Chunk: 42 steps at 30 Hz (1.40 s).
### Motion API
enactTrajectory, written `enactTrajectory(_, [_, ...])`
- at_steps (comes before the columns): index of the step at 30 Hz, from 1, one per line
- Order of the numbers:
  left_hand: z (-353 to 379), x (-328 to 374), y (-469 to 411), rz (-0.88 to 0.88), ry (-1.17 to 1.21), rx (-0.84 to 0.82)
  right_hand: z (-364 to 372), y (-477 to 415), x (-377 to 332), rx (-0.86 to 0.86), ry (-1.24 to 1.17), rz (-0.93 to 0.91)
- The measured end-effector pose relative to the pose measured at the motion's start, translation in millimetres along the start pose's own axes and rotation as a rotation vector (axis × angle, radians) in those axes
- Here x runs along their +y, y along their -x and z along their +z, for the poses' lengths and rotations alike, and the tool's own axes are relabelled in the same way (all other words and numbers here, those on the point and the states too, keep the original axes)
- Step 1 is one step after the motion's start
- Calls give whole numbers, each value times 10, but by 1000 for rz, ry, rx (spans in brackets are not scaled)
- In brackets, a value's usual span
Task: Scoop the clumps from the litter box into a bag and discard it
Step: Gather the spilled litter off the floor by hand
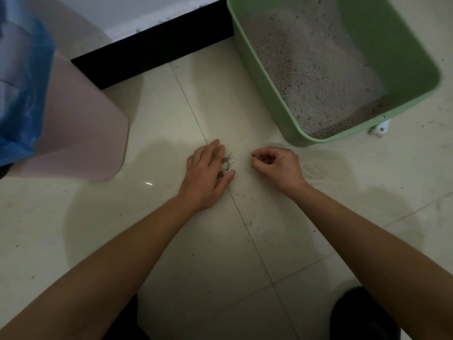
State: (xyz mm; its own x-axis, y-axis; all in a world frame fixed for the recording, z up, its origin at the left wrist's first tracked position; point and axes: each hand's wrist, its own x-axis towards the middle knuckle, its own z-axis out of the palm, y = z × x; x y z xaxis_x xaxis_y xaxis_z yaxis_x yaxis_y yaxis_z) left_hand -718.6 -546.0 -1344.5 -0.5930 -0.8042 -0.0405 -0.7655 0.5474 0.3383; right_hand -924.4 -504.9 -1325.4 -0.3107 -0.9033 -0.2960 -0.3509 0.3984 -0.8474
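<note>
Head view, grip first: my right hand [277, 165] is curled, thumb and forefinger pinching what looks like a few grains from the spilled litter [226, 164], tips down at the tile. My left hand [208, 175] rests loose on the floor [171, 241], fingers fairly straight and grasping nothing. Its inner edge touches the small grey scatter and walls it in. The scatter lies between both hands, on a tile joint, just near of the litter box [404, 50].

Step, my read: cleanup of spillage, not scooping proper. No scoop in view. The next move calls for raking the grains against the left palm, lifting them without loss, then carrying them far left to the blue bag [24, 99] lining the pink bin [83, 133]. Fine grains will slip from a pinch, so several picks are likely.

The litter box is green and open-topped, at far right, well apart from the bin. The litter [313, 69] inside is pale grey and granular, with a darker brownish strip along the near wall. No distinct clumps that I can make out; too dim. A small white object [380, 128] sits just beside the box's near right corner; cannot tell what it is. Black skirting [152, 52] runs along the far wall.
</note>
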Motion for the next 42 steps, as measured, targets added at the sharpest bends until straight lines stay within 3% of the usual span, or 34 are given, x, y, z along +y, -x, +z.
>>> enactTrajectory(5, [2, -146, 113, 236, -70, -66, 0, -38, 25, 0, 15, 5])
enactTrajectory(11, [162, -95, 173, 348, -69, 165, -1, -54, 27, 13, 25, 8])
enactTrajectory(16, [39, -15, 157, 512, -169, 155, 18, -51, 23, 29, 31, 18])
enactTrajectory(21, [-31, 45, 158, 496, -118, 119, 51, -73, -65, 36, 36, 13])
enactTrajectory(27, [-300, -26, 137, 357, -37, 3, 180, -211, -434, 19, -56, -10])
enactTrajectory(29, [-624, -65, 25, 246, 24, 114, 207, -301, -673, 13, -65, -44])
enactTrajectory(36, [-2316, -29, -329, -54, 188, 788, 178, -795, -1936, 65, -184, -229])
enactTrajectory(42, [-3483, -401, -156, -401, 334, 1031, 406, -800, -3320, -53, -298, -495])
